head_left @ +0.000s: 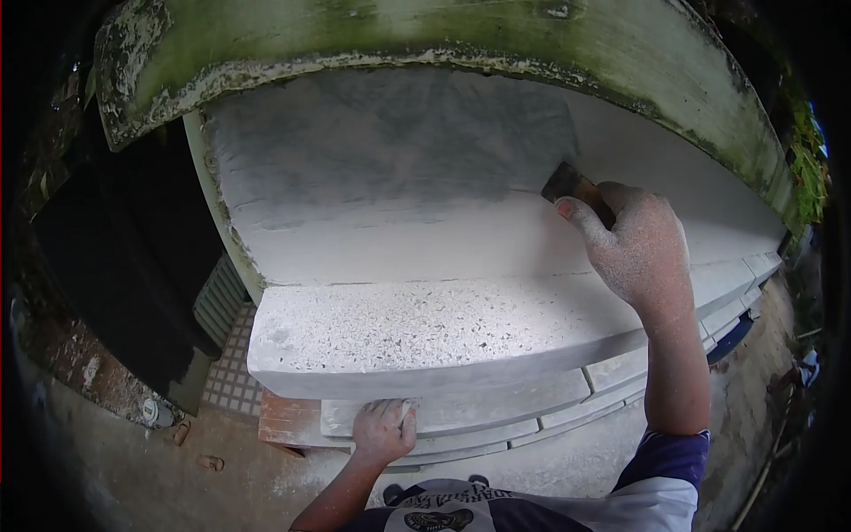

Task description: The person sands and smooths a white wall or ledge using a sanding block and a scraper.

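My right hand (638,248), coated in white dust, grips a scraper (585,191) with a dark flat end and a brownish handle. Its tip rests against the wall panel (381,177), which is smeared dark grey in its upper part and pale white lower down. Below the panel juts a thick white ledge (417,337), scattered with dust and dark chips. My left hand (383,433), also dusty, is low in front of the ledge at a pale slab (479,403). Its fingers are curled, and I cannot make out what is in them.
A mossy green concrete overhang (443,35) curves above the panel. Pale slabs step down beneath the ledge, with a reddish-brown block (288,418) at the left. A dark opening and a tiled floor (232,363) lie further left. A can (158,413) stands on the ground.
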